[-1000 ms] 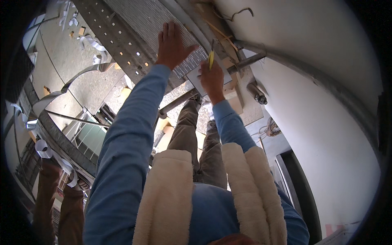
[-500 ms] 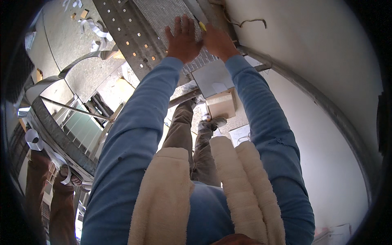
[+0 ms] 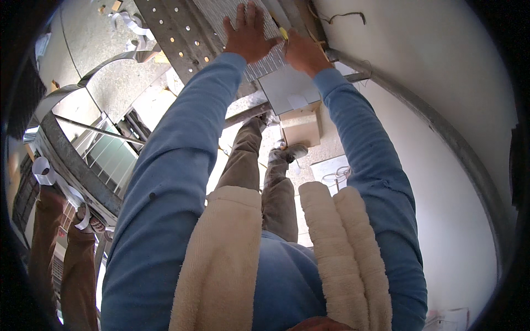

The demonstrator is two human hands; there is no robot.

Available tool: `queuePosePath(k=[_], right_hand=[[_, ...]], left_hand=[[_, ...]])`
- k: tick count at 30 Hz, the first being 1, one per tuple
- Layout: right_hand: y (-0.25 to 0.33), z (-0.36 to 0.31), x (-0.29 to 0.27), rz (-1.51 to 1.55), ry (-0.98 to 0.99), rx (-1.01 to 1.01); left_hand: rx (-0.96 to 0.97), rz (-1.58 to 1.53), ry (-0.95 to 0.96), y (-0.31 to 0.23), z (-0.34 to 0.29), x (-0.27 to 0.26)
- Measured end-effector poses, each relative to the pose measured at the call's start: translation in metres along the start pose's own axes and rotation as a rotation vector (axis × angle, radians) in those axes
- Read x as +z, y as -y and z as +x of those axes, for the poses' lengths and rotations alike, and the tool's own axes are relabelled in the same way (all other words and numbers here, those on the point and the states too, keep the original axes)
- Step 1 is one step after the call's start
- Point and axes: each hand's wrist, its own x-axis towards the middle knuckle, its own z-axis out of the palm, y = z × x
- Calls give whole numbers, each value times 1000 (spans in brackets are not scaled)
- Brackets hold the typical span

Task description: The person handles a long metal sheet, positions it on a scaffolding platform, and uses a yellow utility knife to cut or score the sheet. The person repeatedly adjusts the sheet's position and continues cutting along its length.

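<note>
My left hand [image 3: 248, 34] lies flat with fingers spread on a grey, finely ridged sheet [image 3: 212, 12], which rests on a dark perforated metal plank [image 3: 179, 33]. Beside it, to the right, my right hand [image 3: 307, 53] is closed around a slim yellow tool that looks like a utility knife [image 3: 284, 33]. Most of the tool is hidden by the fingers, and it sits by the right edge of the sheet. Just nearer to me than both hands is a smooth grey panel [image 3: 287, 88].
A cardboard box [image 3: 301, 128] stands below the panel. A metal rail [image 3: 436, 124] runs along the white wall at right. On the left are a curved metal strip [image 3: 105, 77], curled white strips [image 3: 130, 25] and another person's brown-trousered legs [image 3: 77, 270].
The view has shifted a little, moving the plank up in the picture. My right hand has drawn toward me along the sheet's right side with the tool; my left stays on the sheet.
</note>
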Motion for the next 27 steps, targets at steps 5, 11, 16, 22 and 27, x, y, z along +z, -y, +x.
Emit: queuePosePath(k=[5,11,16,22,27], right_hand=[[-21,-39,12,-8,47,-12],[-40,-136,7,-20,279,118],[-37,-112,-21,25,11,-13],[1,14,-9,40,-204,-185],[8,28,-9,-25,-89,-203]], left_hand=[[33,63,-26,0,0,-2],[47,170,-76,-1,-3,-2],[36,152,-69,-1,-4,0],[20,71,-136,-3,-6,0],[-29,-49,-60,-7,-5,-11]])
